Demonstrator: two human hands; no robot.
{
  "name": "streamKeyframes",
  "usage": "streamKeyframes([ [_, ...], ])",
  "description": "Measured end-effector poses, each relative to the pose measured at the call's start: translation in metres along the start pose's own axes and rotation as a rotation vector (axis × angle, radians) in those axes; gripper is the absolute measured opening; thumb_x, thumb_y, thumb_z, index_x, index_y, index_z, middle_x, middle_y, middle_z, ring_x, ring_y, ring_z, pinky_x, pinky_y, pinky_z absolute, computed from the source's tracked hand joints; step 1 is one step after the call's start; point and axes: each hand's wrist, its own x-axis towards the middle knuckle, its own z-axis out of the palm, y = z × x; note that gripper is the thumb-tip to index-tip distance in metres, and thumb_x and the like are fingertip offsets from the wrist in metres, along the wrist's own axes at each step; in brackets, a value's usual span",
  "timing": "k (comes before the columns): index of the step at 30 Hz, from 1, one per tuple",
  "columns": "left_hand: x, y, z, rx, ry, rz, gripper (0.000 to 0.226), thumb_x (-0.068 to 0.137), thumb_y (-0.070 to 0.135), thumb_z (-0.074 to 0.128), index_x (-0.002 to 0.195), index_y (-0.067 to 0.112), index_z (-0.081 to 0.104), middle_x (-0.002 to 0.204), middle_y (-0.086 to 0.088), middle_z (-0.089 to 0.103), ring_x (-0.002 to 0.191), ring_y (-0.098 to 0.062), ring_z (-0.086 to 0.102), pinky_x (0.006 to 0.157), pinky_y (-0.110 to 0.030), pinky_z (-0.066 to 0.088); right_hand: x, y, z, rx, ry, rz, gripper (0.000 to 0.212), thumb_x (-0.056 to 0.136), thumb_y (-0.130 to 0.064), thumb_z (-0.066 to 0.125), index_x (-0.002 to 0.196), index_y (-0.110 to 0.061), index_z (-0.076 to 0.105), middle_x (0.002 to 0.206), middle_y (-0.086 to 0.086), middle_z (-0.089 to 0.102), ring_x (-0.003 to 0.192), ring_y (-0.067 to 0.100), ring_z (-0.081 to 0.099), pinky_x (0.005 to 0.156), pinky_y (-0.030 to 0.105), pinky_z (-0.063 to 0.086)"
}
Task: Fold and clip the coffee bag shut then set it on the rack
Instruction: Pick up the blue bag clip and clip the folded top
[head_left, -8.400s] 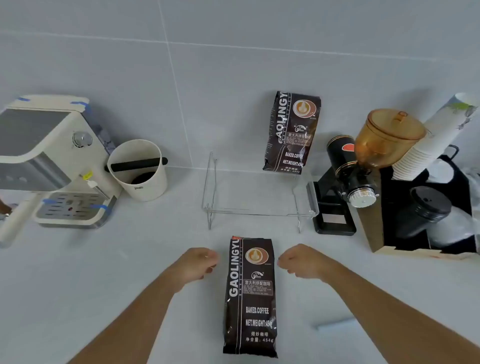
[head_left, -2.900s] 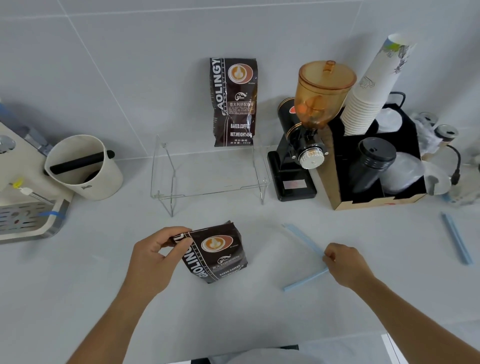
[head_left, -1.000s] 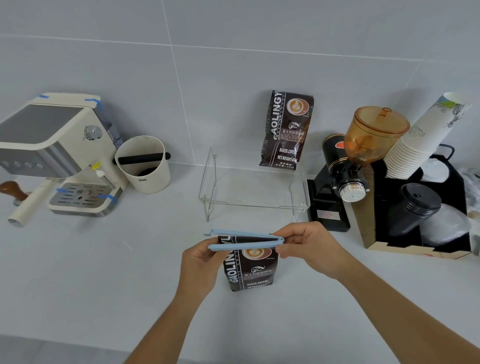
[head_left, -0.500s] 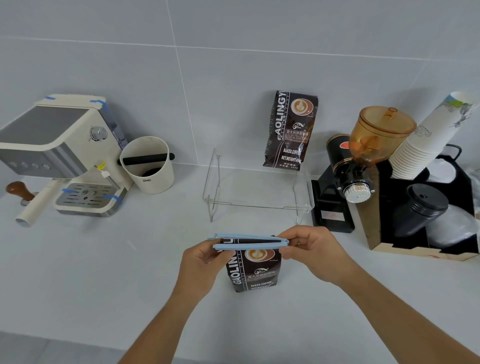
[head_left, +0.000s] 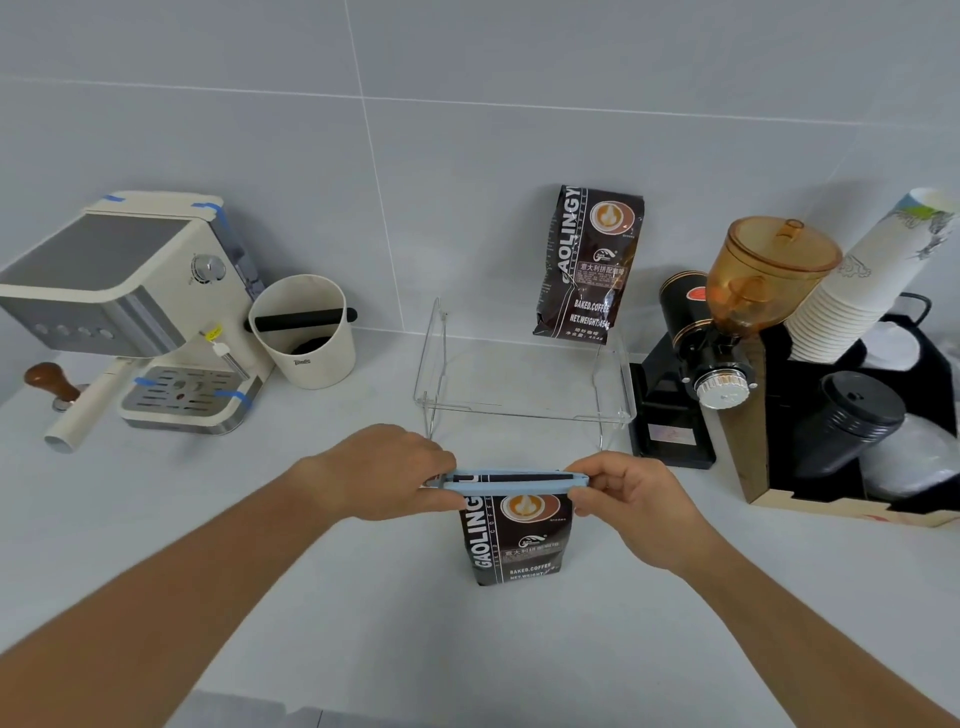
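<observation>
A dark brown coffee bag stands upright on the white counter in front of me, its top folded down. A long light-blue clip lies across the folded top, and a dark strip of the bag shows between its two bars. My left hand pinches the clip's left end and my right hand pinches its right end. Behind the bag stands the clear acrylic rack, with a second, unfolded coffee bag upright on its back right part against the wall.
A cream espresso machine with a portafilter sits at the left, a cream knock box beside it. At the right are a black grinder with amber hopper, a stack of paper cups and a black organiser box.
My left hand has shifted from under the clip to over its left end, and the clip's two bars have come closer together on the folded top. The bag stays in place.
</observation>
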Motion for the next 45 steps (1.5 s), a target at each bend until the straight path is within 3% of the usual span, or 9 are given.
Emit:
streamKeyframes([
  [4,-0.002,-0.002,-0.001,-0.06,-0.036,0.036,0.04,0.097,0.054,0.035,0.093,0.018,0.053,0.08,0.005,0.054,0.067,-0.018,0.047,0.065,-0.034,0.041,-0.001,-0.002,0.001,-0.103,0.0,-0.023,0.029,0.086,-0.007,0.069,0.087,-0.036,0.073,0.074,0.006,0.071,0.068,0.013,0.063,0.071,0.031,0.055],
  [8,-0.002,-0.001,0.003,-0.104,-0.055,0.031,0.034,0.098,0.051,0.036,0.086,0.02,0.046,0.077,0.008,0.047,0.069,-0.019,0.047,0.064,-0.032,0.039,0.0,-0.008,-0.001,-0.461,0.017,-0.228,0.024,0.085,-0.018,0.072,0.086,-0.041,0.066,0.075,-0.023,0.066,0.073,0.005,0.061,0.067,0.018,0.054],
  [13,0.001,-0.001,0.008,-0.198,-0.026,0.042,0.03,0.099,0.048,0.038,0.078,0.025,0.038,0.064,0.011,0.038,0.061,-0.013,0.04,0.061,-0.027,0.03,0.003,-0.011,-0.001,-0.629,0.057,-0.354,0.008,0.084,-0.023,0.073,0.09,-0.02,0.071,0.073,0.001,0.068,0.066,0.018,0.059,0.059,0.029,0.052],
  [19,0.001,-0.002,0.009,-0.29,0.004,0.047,0.035,0.098,0.044,0.042,0.07,0.023,0.037,0.059,0.01,0.038,0.053,-0.003,0.034,0.056,-0.025,0.028,0.004,-0.005,0.001,-0.628,0.08,-0.387,0.011,0.082,-0.019,0.075,0.093,-0.016,0.072,0.074,0.001,0.069,0.073,0.016,0.057,0.055,0.006,0.042],
  [27,0.0,-0.002,0.021,-0.382,0.098,-0.009,0.035,0.095,0.046,0.046,0.066,0.03,0.037,0.058,0.01,0.041,0.051,-0.006,0.037,0.05,-0.02,0.028,0.006,-0.001,0.0,-0.48,0.074,-0.283,0.014,0.082,-0.018,0.076,0.095,-0.018,0.073,0.075,-0.015,0.063,0.074,0.008,0.059,0.06,0.009,0.046],
  [32,-0.004,0.012,0.052,-0.967,0.325,-0.221,0.022,0.087,0.039,0.063,0.072,0.023,0.061,0.06,0.007,0.05,0.054,-0.007,0.041,0.052,-0.019,0.036,0.007,0.006,0.003,-0.291,0.076,-0.185,0.023,0.082,-0.012,0.075,0.095,-0.03,0.071,0.089,-0.01,0.068,0.082,0.007,0.062,0.067,0.014,0.052],
  [36,-0.004,0.035,0.076,-1.317,0.449,-0.385,0.01,0.084,0.015,0.073,0.079,0.024,0.072,0.081,0.009,0.077,0.072,-0.006,0.071,0.066,-0.018,0.051,0.005,0.016,0.012,0.009,0.098,-0.041,0.028,0.084,-0.002,0.072,0.101,-0.024,0.073,0.095,-0.003,0.076,0.089,0.012,0.07,0.066,0.018,0.056],
  [41,-0.001,0.062,0.099,-1.55,0.57,-0.556,0.017,0.081,-0.001,0.073,0.08,0.016,0.074,0.088,0.002,0.079,0.077,-0.018,0.075,0.068,-0.024,0.055,-0.001,0.031,0.026,0.296,0.131,0.014,0.042,0.086,0.011,0.063,0.113,-0.02,0.067,0.101,0.006,0.079,0.095,0.021,0.073,0.077,0.026,0.059],
  [45,-0.002,0.077,0.107,-1.585,0.672,-0.578,0.028,0.081,-0.009,0.069,0.085,0.018,0.076,0.09,0.003,0.079,0.081,-0.017,0.075,0.072,-0.017,0.056,-0.009,0.042,0.035,0.303,0.188,0.088,0.041,0.087,0.01,0.063,0.097,-0.028,0.076,0.096,0.0,0.08,0.094,0.017,0.074,0.073,0.018,0.057],
])
